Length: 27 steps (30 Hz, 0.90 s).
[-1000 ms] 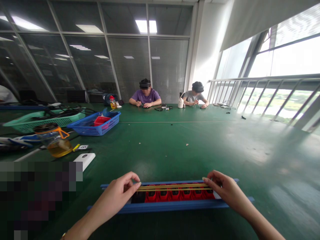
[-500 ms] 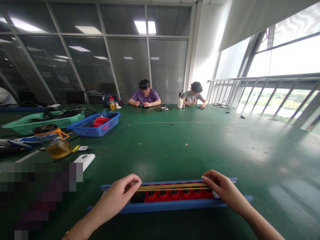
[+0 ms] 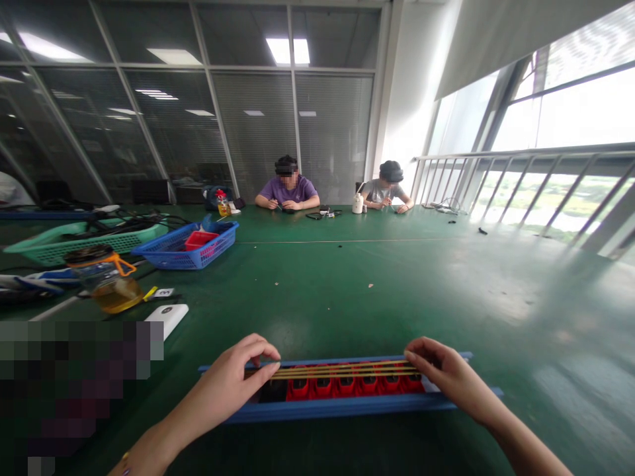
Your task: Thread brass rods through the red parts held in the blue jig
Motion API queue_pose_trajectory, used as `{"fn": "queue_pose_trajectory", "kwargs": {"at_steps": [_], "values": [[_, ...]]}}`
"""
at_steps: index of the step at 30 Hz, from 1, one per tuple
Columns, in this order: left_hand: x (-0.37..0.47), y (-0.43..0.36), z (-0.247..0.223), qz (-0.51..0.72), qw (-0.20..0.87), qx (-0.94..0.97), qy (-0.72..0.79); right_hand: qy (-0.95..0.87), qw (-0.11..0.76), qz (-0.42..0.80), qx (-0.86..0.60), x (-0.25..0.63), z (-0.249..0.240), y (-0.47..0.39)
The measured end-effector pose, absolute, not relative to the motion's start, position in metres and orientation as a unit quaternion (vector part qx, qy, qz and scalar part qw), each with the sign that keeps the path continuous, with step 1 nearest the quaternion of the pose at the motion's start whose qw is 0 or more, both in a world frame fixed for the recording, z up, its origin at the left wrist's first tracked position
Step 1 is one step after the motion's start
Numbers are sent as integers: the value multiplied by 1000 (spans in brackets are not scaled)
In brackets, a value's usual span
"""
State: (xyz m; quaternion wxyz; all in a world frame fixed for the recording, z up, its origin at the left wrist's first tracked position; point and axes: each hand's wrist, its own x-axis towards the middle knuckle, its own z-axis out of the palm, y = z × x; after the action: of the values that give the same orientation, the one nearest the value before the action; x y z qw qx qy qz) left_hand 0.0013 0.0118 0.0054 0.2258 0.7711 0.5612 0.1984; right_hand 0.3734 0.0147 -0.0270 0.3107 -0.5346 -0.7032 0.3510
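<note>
Just in front of me on the green table lies a long frame with blue side rails. Between its rails sits a row of red holders with black parts in them. Several thin yellowish sticks stretch lengthwise over the holders. My left hand pinches their left ends between thumb and forefinger. At the other end my right hand is closed on the sticks, its thumb and fingertips together. A whitish piece shows inside the frame below my right hand.
A white power bank, a jar of amber liquid, a blue basket with a red box and a green basket stand at left. Two people sit across the table; a railing runs along the right.
My left hand has risen slightly, with its upper fingers less curled. The right hand has shifted slightly to the right. The sticks remain between both hands.
</note>
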Motion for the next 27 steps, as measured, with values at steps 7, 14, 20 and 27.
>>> {"fn": "queue_pose_trajectory", "kwargs": {"at_steps": [7, 14, 20, 27], "values": [[11, 19, 30, 112, 239, 817, 512, -701, 318, 347, -537, 374, -27, 15], [18, 29, 34, 96, 272, 829, 480, -702, 313, 347, -537, 373, -27, 15], [12, 26, 52, 117, 188, 845, 486, -694, 320, 346, -544, 375, -30, 16], [-25, 42, 69, 159, 86, 835, 519, -680, 354, 333, -549, 380, -33, 18]]}}
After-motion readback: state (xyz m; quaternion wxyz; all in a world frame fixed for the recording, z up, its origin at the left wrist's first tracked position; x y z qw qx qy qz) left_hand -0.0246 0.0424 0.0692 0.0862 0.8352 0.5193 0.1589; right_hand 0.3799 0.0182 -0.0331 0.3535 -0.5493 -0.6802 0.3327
